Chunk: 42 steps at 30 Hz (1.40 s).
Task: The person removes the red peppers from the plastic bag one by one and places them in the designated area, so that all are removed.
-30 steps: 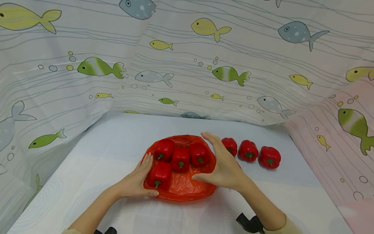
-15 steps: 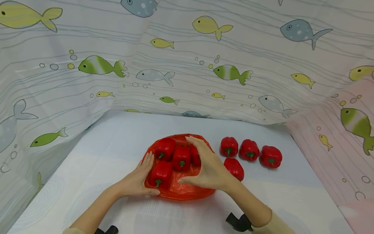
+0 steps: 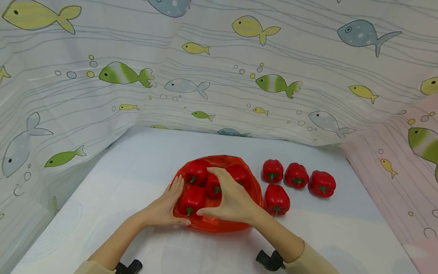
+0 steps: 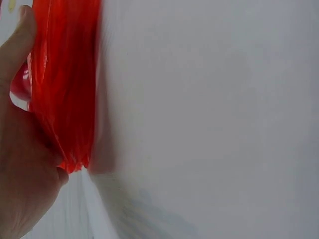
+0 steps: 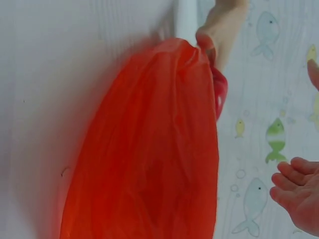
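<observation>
Reaching in, both arms (image 3: 277,234) are cut off low at the sleeves (image 3: 309,260). The red bag (image 3: 222,226) is touched on its left side by the left hand (image 3: 164,208), fingers straight, thumb spread. Over the bag, the right hand (image 3: 233,198) is held with thumb and fingers wide apart. By it, some red peppers (image 3: 192,198) in the bag are partly hidden. Off to the right, four more peppers (image 3: 277,198) are seen.

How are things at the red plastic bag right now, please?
Left hand against red plastic bag; right hand above it, holding nothing. Four red peppers visible inside, four more to its right. Right hand partly blocks head view inside.
</observation>
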Tool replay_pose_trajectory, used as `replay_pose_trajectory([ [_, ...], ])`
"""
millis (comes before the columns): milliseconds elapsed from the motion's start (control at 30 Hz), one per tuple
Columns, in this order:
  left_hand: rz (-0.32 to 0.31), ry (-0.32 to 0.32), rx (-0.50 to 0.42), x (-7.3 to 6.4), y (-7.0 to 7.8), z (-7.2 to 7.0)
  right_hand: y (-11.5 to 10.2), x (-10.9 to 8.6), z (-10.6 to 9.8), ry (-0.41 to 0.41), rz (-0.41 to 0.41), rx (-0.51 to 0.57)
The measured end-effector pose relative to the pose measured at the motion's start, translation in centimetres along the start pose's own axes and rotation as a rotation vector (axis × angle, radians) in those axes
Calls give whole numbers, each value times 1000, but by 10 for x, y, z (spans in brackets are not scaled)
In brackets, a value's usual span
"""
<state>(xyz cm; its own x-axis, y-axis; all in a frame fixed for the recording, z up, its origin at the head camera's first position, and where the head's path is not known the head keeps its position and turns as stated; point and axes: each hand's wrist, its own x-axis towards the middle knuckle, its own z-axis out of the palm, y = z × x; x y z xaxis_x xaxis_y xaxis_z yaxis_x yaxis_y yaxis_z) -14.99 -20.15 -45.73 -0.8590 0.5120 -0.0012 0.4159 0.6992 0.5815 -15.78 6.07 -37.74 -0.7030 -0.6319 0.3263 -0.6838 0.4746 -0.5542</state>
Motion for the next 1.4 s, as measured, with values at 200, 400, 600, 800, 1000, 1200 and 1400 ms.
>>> replay_pose_trajectory([
  [200,6,-3,12,1,0,0,2,5,13,-58,72,-3],
  [400,11,3,10,1,1,-1,2,11,26,-118,146,-6],
  [600,-1,-5,5,1,1,0,1,17,45,-155,184,-46],
  [800,-3,-8,-3,0,1,2,3,24,60,-174,203,-124],
  [1000,5,-10,3,-1,1,4,5,26,71,-201,239,-183],
  [1200,14,0,7,0,1,3,4,29,74,-220,268,-170],
  [1400,5,-5,-4,0,2,3,4,30,77,-224,296,-109],
])
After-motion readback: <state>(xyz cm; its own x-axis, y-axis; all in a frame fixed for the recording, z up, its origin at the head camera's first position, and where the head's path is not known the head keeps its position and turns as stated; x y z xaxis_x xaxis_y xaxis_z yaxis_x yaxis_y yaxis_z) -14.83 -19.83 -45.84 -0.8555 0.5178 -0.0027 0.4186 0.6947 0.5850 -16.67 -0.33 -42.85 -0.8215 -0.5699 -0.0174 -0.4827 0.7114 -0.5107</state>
